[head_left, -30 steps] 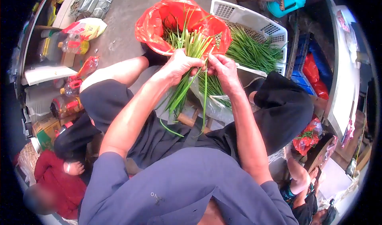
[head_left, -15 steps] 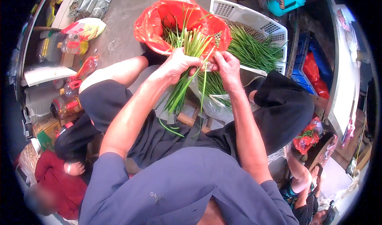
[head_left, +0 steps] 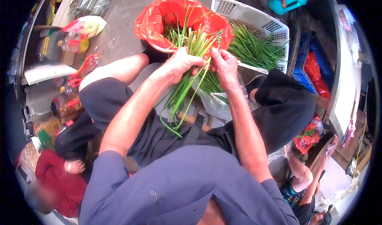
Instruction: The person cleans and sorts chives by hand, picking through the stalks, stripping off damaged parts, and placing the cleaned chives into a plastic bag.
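Green stalks make up the bundle (head_left: pixel 200 42) in front of you, and in the head view your left hand (head_left: pixel 184 65) is wrapped firmly round its middle. Thick pale ends stand up above that fist; thinner leaves hang below it over your lap. Your right hand (head_left: pixel 226 69) is just beside it, thumb and fingers drawn together in a pinch at the bundle's right edge. You seem to be working at single stalks there, though the gap is too fine to tell whether one is caught between those fingertips.

To do this well, let your left hand grip firmly enough that the bundle does not slide, yet loosely enough that the stems are not crushed. Pinch with your right fingertips close to the left thumb, and work one stalk at a time; a hard sideways tug could snap or bruise it. Mind the long loose leaves (head_left: pixel 170 128) trailing low over your lap, since they could tangle.

As for where things lie, the bundle is inside your left grasp and left of your right hand. Its upper ends lean over the near edge of the red bag (head_left: pixel 151 28), which holds more greenery. Beyond your right hand, the white basket (head_left: pixel 254 11) holds further green stalks (head_left: pixel 252 47).
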